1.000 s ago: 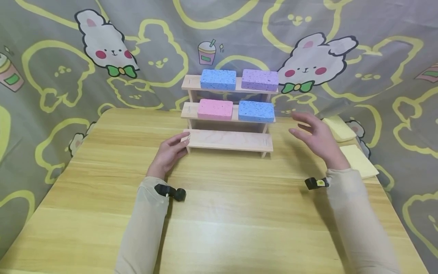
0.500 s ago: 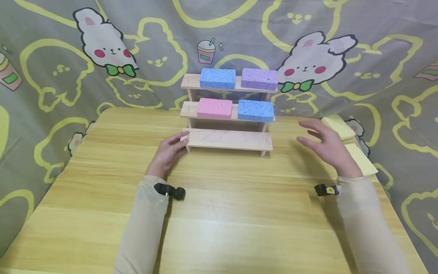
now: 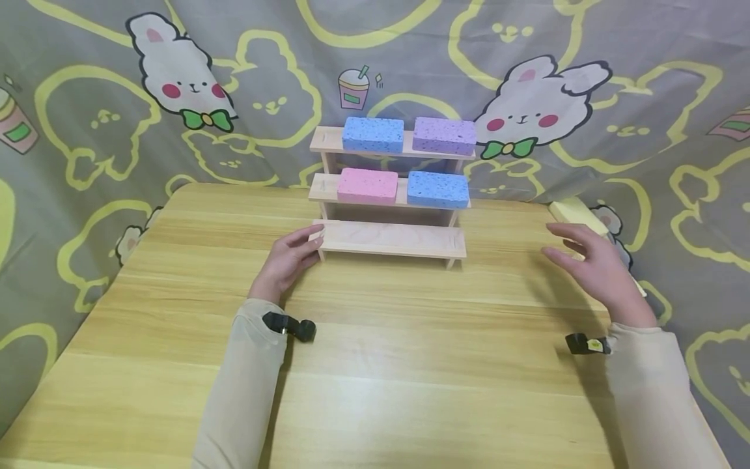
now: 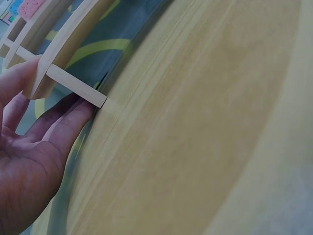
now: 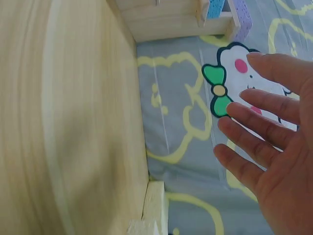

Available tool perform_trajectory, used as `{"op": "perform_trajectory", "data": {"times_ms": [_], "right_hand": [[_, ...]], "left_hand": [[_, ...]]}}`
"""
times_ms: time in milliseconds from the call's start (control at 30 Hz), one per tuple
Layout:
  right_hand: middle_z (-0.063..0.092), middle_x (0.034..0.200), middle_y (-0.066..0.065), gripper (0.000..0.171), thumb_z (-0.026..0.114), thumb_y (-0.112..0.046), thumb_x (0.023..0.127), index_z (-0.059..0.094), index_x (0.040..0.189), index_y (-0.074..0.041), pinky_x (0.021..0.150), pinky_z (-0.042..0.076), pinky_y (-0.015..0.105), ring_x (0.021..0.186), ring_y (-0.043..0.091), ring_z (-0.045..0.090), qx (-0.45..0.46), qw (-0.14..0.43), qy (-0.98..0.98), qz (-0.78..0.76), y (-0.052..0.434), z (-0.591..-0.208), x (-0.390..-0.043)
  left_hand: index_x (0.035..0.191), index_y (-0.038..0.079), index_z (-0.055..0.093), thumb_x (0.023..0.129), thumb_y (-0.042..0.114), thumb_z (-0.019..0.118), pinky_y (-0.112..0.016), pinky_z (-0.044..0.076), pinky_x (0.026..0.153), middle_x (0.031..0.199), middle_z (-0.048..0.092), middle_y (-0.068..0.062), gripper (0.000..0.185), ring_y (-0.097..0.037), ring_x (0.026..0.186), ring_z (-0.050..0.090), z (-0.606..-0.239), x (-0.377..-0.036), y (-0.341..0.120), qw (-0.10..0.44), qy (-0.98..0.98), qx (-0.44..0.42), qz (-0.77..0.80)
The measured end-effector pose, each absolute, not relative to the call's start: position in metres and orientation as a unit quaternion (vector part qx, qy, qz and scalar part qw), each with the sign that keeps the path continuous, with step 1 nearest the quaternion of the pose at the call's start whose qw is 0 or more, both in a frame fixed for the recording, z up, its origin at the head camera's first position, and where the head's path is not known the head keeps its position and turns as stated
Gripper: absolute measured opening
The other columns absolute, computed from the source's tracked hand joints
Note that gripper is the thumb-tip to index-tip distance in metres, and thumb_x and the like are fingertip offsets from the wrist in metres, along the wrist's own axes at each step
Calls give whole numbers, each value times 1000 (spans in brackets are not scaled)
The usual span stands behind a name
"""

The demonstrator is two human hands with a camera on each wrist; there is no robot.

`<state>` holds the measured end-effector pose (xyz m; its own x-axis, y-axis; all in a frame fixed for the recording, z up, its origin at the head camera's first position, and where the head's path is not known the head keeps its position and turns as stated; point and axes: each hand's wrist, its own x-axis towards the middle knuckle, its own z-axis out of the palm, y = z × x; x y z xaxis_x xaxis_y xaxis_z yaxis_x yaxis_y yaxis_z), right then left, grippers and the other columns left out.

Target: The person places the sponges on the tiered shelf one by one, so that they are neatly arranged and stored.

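Note:
A three-tier wooden shelf stands at the table's far middle. Its top tier carries a blue sponge and a purple sponge. The middle tier carries a pink sponge and another blue sponge, and the bottom tier is bare. My left hand holds the bottom tier's left end between thumb and fingers. My right hand hovers with fingers spread at the table's right edge, holding nothing. It covers most of one yellow sponge, and a second yellow sponge lies just beyond.
A grey cloth with rabbit prints hangs behind and around the wooden table. In the right wrist view the yellow sponge lies at the table's edge, below my spread fingers.
My right hand has drifted right and nearer to me, from beside the shelf to over the yellow sponges. The left hand has stayed on the shelf's end.

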<state>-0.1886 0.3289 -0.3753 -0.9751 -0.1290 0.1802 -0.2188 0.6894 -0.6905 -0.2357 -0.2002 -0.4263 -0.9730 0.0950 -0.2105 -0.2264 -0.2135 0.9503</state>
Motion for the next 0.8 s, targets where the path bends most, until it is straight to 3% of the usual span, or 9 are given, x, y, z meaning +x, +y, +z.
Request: {"op": "perform_trajectory", "data": {"times_ms": [100,233,300,433,533,667,800], "right_hand": [[50,140,14,51,66,-30,96,52,141,-9,100,37,11,126,38,45,90,68,-918,380,337,-379,-183],[52,136,14,49,67,-27,95,54,139,-7,103,36,12,126,26,45,74,87,-922,369,349,-385,-174],[51,136,15,49,67,-27,96,54,138,-6,107,34,19,128,27,43,67,91,-926,361,355,-388,-171],[45,144,21,52,64,-30,97,51,141,-4,114,27,50,133,45,34,44,82,-931,353,368,-392,-163],[39,147,25,55,63,-30,98,47,143,-2,105,25,70,130,56,31,25,73,-933,352,377,-394,-157],[38,146,29,57,62,-30,98,45,143,-1,92,31,75,120,60,36,14,73,-938,338,386,-396,-152],[37,145,31,57,61,-29,98,44,143,2,97,27,75,125,59,33,18,78,-944,321,395,-399,-150]], "left_hand": [[140,0,51,95,4,64,-36,49,101,154,34,-8,47,-28,122,53,-426,-236,-201,99,619,-51,778],[140,0,51,95,3,64,-36,50,99,154,35,-9,47,-29,122,54,-427,-236,-202,98,615,-48,781],[139,1,53,95,2,64,-35,51,98,154,35,-8,46,-29,121,54,-428,-236,-202,98,615,-52,781],[138,3,55,94,2,65,-34,52,97,154,34,-8,45,-29,122,53,-431,-234,-201,98,613,-60,782],[138,3,55,95,3,65,-34,52,96,154,35,-8,44,-30,123,52,-432,-235,-201,98,614,-57,781],[138,2,54,95,3,64,-33,52,96,154,34,-8,44,-32,124,51,-431,-236,-201,98,616,-54,780],[139,0,52,95,2,64,-34,51,98,155,34,-8,46,-31,124,52,-430,-237,-201,101,612,-51,782]]}}
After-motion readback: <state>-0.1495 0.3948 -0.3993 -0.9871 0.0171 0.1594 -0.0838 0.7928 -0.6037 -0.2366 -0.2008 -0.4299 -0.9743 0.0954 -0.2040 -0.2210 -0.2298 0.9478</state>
